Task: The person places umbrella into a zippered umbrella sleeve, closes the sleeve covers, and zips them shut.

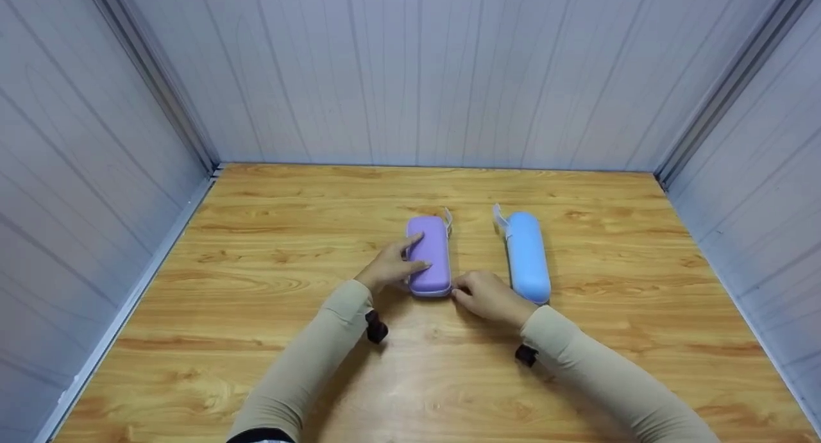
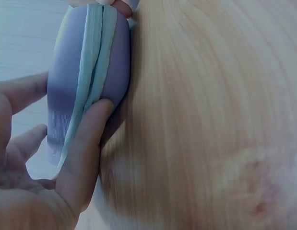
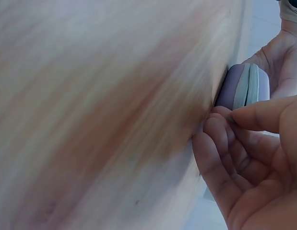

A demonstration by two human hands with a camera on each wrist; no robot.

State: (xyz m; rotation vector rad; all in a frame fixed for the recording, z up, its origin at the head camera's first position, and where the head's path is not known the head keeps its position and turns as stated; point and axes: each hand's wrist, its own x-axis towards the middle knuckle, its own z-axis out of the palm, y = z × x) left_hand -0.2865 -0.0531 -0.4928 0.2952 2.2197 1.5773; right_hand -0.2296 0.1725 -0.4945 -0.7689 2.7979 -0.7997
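Observation:
A purple zip-up glasses case [image 1: 428, 254] lies on the table, its pale zipper [image 2: 94, 52] running along the side. My left hand [image 1: 390, 263] grips it from the left, thumb on the near part and fingers spread round the far part. At the case's near right corner is my right hand [image 1: 489, 294], thumb and forefinger pinched together at the zipper end. What they pinch looks like the zipper pull, mostly hidden by the fingertips. In the right wrist view the other fingers of the right hand [image 3: 249, 167] are curled beside the tabletop.
A blue case [image 1: 528, 257] with a light strap lies just right of the right hand. The wooden table [image 1: 269, 238] is bounded by pale panel walls [image 1: 417, 77] at the back and both sides. The purple case's strap loop [image 1: 448, 220] sticks out at its far right.

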